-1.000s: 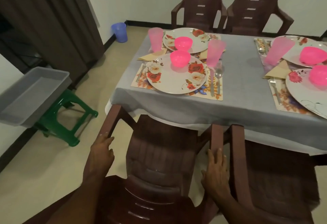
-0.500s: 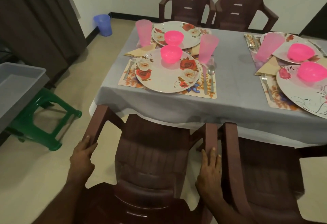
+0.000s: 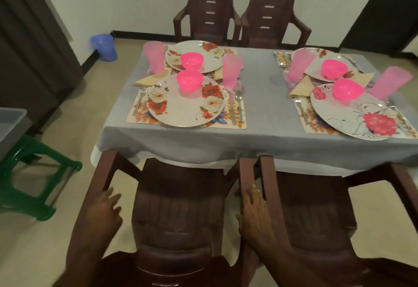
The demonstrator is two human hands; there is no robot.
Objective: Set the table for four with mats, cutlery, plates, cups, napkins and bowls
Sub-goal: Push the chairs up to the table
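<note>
A table (image 3: 260,110) under a grey cloth carries 4 place settings, 2 at the left end and 2 at the right, as a person stands behind the near left chair (image 3: 178,207). The left hand (image 3: 106,209) lies on that chair's left armrest with fingers spread and relaxed, resting rather than gripping; the right hand (image 3: 254,214) lies flat along its right armrest, fingers straight, clamped on nothing.

At the near left place a flowered plate (image 3: 186,103) sits on a printed mat (image 3: 140,117), with a pink bowl (image 3: 189,80) on the plate, a fork (image 3: 138,103) to its left, a spoon (image 3: 239,105) to its right, a tall pink cup (image 3: 231,71) just beyond the spoon and a folded napkin (image 3: 151,78) at the far left corner.

The chair looks like moulded plastic: probably light and stiff, apt to slide on the smooth floor, best taken by both armrests. The bowls and cups also look plastic, light and easily tipped if the table is knocked.

Compared with 0.5 s ago, the left hand has gone from curling round the armrest to lying on it with fingers spread, and the view has swung right and up, showing more of the right-hand settings. The setting appears complete.
</note>
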